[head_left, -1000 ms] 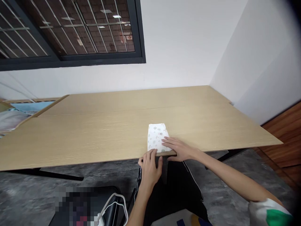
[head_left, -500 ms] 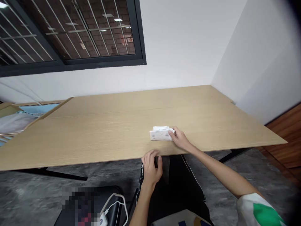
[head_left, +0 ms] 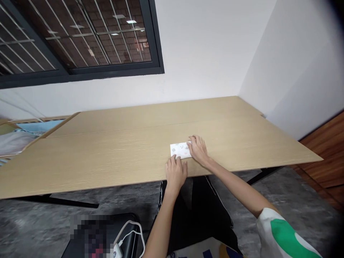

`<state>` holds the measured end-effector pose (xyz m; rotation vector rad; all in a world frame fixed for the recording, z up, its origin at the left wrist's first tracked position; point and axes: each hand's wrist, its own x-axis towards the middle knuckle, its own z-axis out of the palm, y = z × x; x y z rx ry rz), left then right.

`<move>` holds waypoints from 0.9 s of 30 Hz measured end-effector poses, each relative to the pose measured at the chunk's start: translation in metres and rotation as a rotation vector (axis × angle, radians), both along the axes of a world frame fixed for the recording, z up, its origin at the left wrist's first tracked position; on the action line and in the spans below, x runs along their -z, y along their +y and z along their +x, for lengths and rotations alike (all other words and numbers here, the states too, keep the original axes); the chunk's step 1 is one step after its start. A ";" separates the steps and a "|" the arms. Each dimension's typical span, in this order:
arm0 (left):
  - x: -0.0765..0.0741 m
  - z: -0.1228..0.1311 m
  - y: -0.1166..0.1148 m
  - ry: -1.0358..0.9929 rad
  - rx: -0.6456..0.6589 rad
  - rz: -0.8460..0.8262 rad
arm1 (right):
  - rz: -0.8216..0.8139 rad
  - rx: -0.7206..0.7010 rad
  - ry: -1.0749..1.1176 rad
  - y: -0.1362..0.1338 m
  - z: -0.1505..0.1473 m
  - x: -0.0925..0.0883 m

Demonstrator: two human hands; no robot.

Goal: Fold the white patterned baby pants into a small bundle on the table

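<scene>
Folded white printed item (head_left: 180, 150) (cloth or paper, can't tell), just one, lying flat on the desk (head_left: 107, 165) close to its near edge, a little right of centre, with small coloured prints on top. Two hands in view, both the person's own. Right hand (head_left: 197, 150) rests on the item's right end, fingers loosely spread and half open, pressing down on top, no visible pinch. Left hand (head_left: 176, 173) sits at the desk's near edge, fingers curved and partly open, fingertips touching or just beside the item's near side (too close to call), no clear grip. One sleeve (head_left: 282, 233) shows on the right arm, white with one green patch. Below the desk: black trousers (head_left: 199, 215) with a thin white stripe, one white cable (head_left: 129, 233) ending in one white plug (head_left: 117, 251) on a black seat (head_left: 126, 243), part of that area pixelated. Grey floor (head_left: 53, 222) under everything. The desk top is two panels with one long seam, and nothing else stands on it. Farther off: one dark-framed barred window (head_left: 80, 36) in the white wall (head_left: 201, 53), a wooden panel (head_left: 322, 161) at right, and blue and grey fabric (head_left: 18, 141) at far left.
</scene>
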<state>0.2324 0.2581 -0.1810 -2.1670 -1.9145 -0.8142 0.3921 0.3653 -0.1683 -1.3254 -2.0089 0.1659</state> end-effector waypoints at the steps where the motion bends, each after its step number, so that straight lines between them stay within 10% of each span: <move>1: -0.002 0.000 0.005 -0.020 -0.006 0.009 | 0.053 -0.055 -0.038 -0.004 -0.002 -0.004; 6: -0.004 0.000 0.034 -0.055 0.089 -0.051 | 0.097 -0.423 -0.205 -0.015 -0.011 -0.007; 16: 0.008 -0.020 0.044 -0.042 0.068 -0.306 | 0.001 -0.387 -0.308 -0.005 0.017 0.015; 27: -0.003 -0.017 0.039 0.026 0.161 -0.112 | 0.001 -0.489 -0.261 -0.013 0.040 -0.004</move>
